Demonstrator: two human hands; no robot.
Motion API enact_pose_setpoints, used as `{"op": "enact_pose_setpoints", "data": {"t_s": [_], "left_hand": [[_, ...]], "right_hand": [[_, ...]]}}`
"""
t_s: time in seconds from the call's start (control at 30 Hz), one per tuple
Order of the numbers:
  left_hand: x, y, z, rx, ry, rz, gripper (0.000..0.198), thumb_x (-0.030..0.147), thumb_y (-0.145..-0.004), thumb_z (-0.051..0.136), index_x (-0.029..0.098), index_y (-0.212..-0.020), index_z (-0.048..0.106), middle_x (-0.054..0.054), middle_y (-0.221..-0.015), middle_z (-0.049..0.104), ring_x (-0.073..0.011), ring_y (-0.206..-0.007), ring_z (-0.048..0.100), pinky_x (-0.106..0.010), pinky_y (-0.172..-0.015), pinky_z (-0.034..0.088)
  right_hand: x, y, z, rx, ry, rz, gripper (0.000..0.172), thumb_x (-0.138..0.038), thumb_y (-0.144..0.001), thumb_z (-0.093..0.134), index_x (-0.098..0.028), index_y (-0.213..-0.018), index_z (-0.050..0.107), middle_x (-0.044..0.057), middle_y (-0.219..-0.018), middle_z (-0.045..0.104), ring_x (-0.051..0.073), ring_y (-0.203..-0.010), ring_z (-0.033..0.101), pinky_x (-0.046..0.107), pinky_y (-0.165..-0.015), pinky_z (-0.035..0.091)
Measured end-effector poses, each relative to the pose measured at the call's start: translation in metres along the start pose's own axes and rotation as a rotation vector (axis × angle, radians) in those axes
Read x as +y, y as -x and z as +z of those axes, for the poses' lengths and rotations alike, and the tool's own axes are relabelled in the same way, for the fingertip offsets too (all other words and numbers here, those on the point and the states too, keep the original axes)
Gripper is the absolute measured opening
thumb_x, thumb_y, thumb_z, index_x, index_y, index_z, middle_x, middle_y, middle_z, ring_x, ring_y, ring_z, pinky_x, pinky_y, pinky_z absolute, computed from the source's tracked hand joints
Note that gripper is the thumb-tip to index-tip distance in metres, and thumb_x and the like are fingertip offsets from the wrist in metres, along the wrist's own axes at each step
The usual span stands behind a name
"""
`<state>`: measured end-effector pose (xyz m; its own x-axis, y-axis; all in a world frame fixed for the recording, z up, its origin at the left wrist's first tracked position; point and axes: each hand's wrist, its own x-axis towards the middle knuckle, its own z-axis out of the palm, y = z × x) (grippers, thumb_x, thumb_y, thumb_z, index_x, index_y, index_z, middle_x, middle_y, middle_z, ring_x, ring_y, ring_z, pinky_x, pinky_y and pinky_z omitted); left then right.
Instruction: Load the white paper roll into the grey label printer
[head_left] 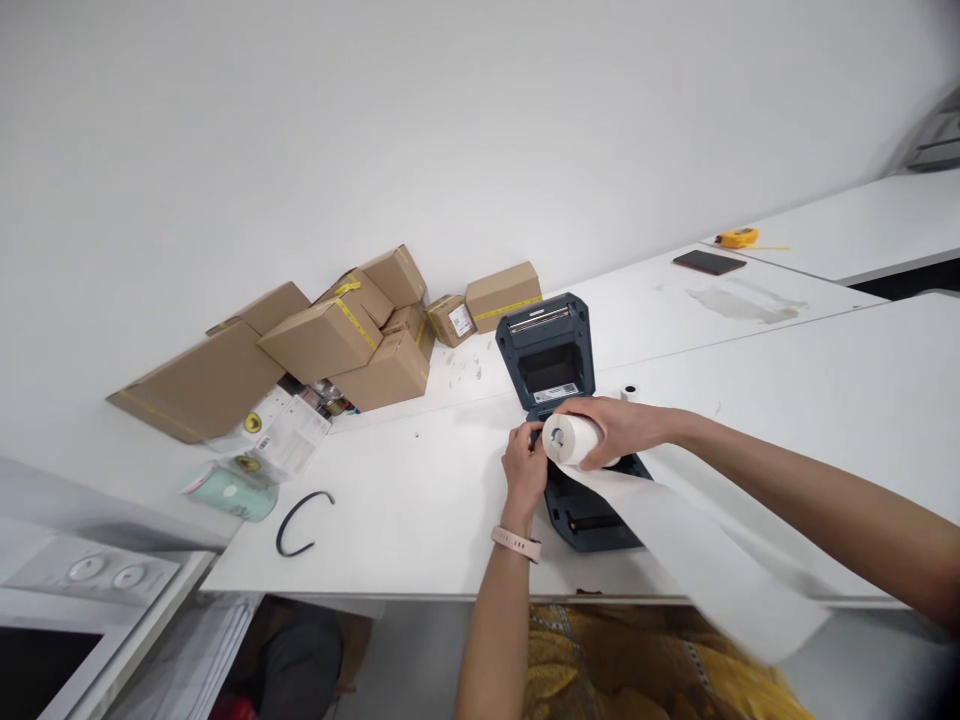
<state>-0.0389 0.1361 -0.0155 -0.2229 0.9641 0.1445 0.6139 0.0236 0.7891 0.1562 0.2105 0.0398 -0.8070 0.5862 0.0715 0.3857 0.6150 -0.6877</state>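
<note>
A dark label printer (544, 365) stands on the white table with its lid raised. My right hand (619, 428) is wrapped round a white roll of label paper (568, 440) just above the printer's base (596, 525). A long loose strip (705, 550) hangs from the roll across the base and over the table's front edge. At the printer's left side, my left hand (525, 462) has its fingers curled on the printer edge beside the roll's end. The exact grip of those fingertips is partly hidden. On the left wrist is a pink band (516, 543).
Cardboard boxes (322, 340) are piled against the wall at left. A black headband (289, 525) and a mint-green pouch (232, 492) lie at the left end. At far right are a dark phone (709, 262) and a yellow tape measure (737, 238). A small white roll (628, 393) stands behind my right hand.
</note>
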Motion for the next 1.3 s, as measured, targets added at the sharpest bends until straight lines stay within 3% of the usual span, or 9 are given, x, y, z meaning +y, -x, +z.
{"op": "enact_pose_setpoints", "data": {"t_s": [0.4, 0.6, 0.87, 1.1, 1.3], "left_hand": [[-0.003, 0.002, 0.007, 0.037, 0.065, -0.030, 0.024, 0.028, -0.093, 0.049, 0.029, -0.108, 0.067, -0.002, -0.121, 0.071, -0.0229, -0.112, 0.064, -0.037, -0.099, 0.045], [-0.005, 0.004, 0.012, 0.052, 0.060, -0.006, 0.025, 0.029, -0.096, 0.046, 0.028, -0.112, 0.065, -0.004, -0.124, 0.069, -0.0235, -0.117, 0.062, -0.038, -0.100, 0.045], [-0.004, 0.007, 0.011, -0.004, 0.054, 0.027, 0.024, 0.037, -0.094, 0.054, 0.028, -0.116, 0.060, -0.006, -0.127, 0.066, -0.0240, -0.115, 0.063, -0.037, -0.098, 0.046], [-0.001, 0.007, 0.010, -0.026, 0.043, 0.014, 0.031, 0.037, -0.087, 0.064, 0.028, -0.116, 0.056, -0.007, -0.128, 0.064, -0.0258, -0.117, 0.061, -0.038, -0.095, 0.046], [-0.003, 0.007, 0.011, -0.023, 0.034, 0.016, 0.032, 0.037, -0.087, 0.064, 0.028, -0.116, 0.055, -0.006, -0.127, 0.064, -0.0253, -0.114, 0.063, -0.037, -0.094, 0.046]], "right_hand": [[0.002, -0.022, 0.016, -0.207, 0.371, 0.160, 0.080, -0.055, -0.067, 0.073, -0.017, -0.136, 0.058, 0.018, -0.127, 0.063, 0.041, -0.113, 0.063, 0.048, -0.091, 0.049], [0.010, -0.030, 0.018, -0.287, 0.402, 0.175, 0.084, -0.061, -0.072, 0.068, -0.016, -0.141, 0.057, 0.022, -0.129, 0.065, 0.046, -0.114, 0.063, 0.053, -0.090, 0.049], [0.019, -0.032, 0.018, -0.329, 0.398, 0.134, 0.087, -0.058, -0.081, 0.062, -0.022, -0.156, 0.039, 0.019, -0.134, 0.065, 0.044, -0.116, 0.064, 0.051, -0.088, 0.051], [0.018, -0.032, 0.019, -0.309, 0.417, 0.141, 0.084, -0.057, -0.080, 0.064, -0.020, -0.153, 0.045, 0.020, -0.121, 0.070, 0.043, -0.106, 0.068, 0.050, -0.082, 0.052], [0.017, -0.032, 0.022, -0.285, 0.423, 0.133, 0.081, -0.053, -0.080, 0.065, -0.019, -0.151, 0.046, 0.021, -0.127, 0.067, 0.044, -0.111, 0.065, 0.053, -0.089, 0.049]]}}
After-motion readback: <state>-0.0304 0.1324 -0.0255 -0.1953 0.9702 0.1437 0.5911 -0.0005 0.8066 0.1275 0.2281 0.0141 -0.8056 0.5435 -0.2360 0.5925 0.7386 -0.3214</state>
